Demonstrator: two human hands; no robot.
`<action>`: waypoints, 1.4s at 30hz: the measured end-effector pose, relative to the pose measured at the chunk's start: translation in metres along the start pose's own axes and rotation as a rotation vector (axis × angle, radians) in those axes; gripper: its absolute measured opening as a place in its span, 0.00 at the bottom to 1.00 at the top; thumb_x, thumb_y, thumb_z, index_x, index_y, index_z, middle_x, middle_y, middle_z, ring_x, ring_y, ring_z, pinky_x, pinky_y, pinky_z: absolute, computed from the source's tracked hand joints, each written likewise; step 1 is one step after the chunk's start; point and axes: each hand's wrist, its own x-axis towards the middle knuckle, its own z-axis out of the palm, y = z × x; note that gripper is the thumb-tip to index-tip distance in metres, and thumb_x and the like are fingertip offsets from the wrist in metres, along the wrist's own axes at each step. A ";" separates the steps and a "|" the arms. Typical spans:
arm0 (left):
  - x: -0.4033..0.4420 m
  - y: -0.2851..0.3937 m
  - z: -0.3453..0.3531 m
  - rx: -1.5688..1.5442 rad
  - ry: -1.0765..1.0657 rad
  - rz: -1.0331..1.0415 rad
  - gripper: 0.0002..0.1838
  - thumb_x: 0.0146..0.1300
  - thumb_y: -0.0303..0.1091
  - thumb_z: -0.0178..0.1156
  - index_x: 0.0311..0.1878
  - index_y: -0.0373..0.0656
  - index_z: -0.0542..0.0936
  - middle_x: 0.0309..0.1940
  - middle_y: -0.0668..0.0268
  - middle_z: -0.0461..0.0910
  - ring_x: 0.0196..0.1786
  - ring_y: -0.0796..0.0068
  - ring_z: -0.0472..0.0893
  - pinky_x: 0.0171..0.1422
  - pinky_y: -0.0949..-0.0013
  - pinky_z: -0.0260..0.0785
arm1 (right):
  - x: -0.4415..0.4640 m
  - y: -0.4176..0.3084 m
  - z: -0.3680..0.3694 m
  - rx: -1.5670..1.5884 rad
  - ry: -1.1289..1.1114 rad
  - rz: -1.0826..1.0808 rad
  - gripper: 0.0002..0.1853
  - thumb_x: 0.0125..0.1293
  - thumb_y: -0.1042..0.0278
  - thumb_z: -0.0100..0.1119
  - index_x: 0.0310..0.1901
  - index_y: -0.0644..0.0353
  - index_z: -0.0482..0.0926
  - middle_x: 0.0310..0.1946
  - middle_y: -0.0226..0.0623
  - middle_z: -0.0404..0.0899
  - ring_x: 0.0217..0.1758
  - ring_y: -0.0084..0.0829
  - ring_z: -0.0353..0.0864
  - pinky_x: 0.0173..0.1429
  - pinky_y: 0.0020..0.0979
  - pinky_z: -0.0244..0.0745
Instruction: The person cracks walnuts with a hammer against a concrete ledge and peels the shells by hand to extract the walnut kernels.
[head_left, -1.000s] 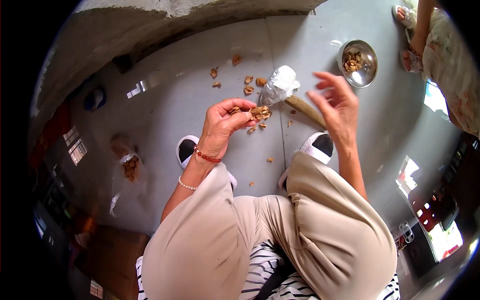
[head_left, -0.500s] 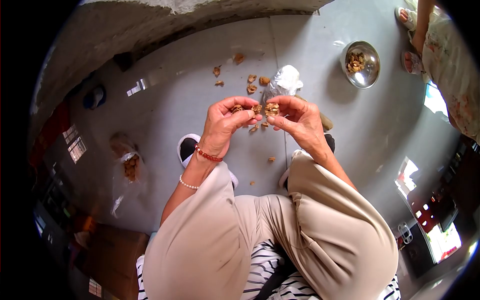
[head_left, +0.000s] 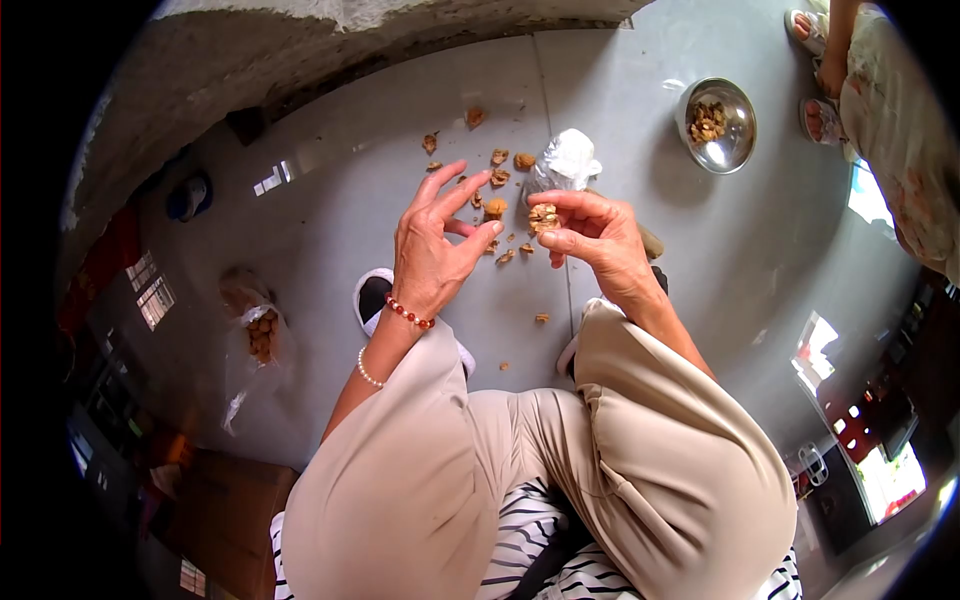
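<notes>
Between the thumb and fingers of my right hand (head_left: 605, 245) is a walnut piece (head_left: 543, 218) with its ridged kernel showing. My left hand (head_left: 432, 240) is empty, its fingers spread apart and the thumb pointing toward the right hand. Just beyond its thumb tip appears a walnut shell piece (head_left: 495, 208); whether it is in the air or on the floor I cannot tell. More broken shells (head_left: 500, 177) are scattered on the grey floor beyond my hands. Behind the right hand's fingertips stands a white wrapped bundle (head_left: 566, 160), partly covered.
A metal bowl (head_left: 745, 125) with walnut kernels (head_left: 707, 122) stands at the upper right, near another person's feet (head_left: 815, 120). On the left lies a clear plastic bag (head_left: 262, 345) of whole walnuts. A rough ledge (head_left: 300, 60) runs along the top left.
My left hand has opened and drawn back to the left, and the shell pieces it held are out of it. The right hand keeps its walnut piece in nearly the same place.
</notes>
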 end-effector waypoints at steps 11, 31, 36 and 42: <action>-0.002 -0.005 -0.004 -0.757 -0.277 -0.385 0.09 0.60 0.31 0.62 0.42 0.40 0.82 0.32 0.68 0.81 0.27 0.86 0.75 0.26 0.83 0.66 | -0.003 0.006 0.006 -0.320 0.053 -0.125 0.19 0.55 0.74 0.66 0.51 0.58 0.80 0.22 0.23 0.75 0.22 0.12 0.66 0.27 0.18 0.64; -0.004 0.003 0.007 0.286 0.000 0.441 0.04 0.49 0.24 0.61 0.29 0.40 0.76 0.27 0.64 0.74 0.29 0.62 0.78 0.31 0.64 0.71 | 0.001 0.022 0.014 -0.639 0.096 -0.423 0.16 0.51 0.75 0.69 0.43 0.66 0.79 0.26 0.37 0.79 0.26 0.24 0.80 0.32 0.24 0.75; -0.002 0.002 0.008 0.341 -0.052 0.497 0.06 0.49 0.24 0.60 0.30 0.40 0.74 0.28 0.64 0.72 0.30 0.63 0.77 0.31 0.64 0.71 | 0.000 0.019 0.011 -0.634 0.065 -0.377 0.15 0.52 0.74 0.69 0.42 0.66 0.80 0.27 0.37 0.80 0.27 0.23 0.80 0.33 0.23 0.75; -0.003 0.001 0.009 0.337 -0.078 0.496 0.06 0.48 0.23 0.59 0.30 0.40 0.73 0.27 0.64 0.72 0.28 0.63 0.77 0.31 0.64 0.71 | -0.001 0.016 0.009 -0.587 0.017 -0.308 0.14 0.53 0.72 0.69 0.41 0.67 0.80 0.27 0.35 0.80 0.27 0.21 0.79 0.34 0.22 0.75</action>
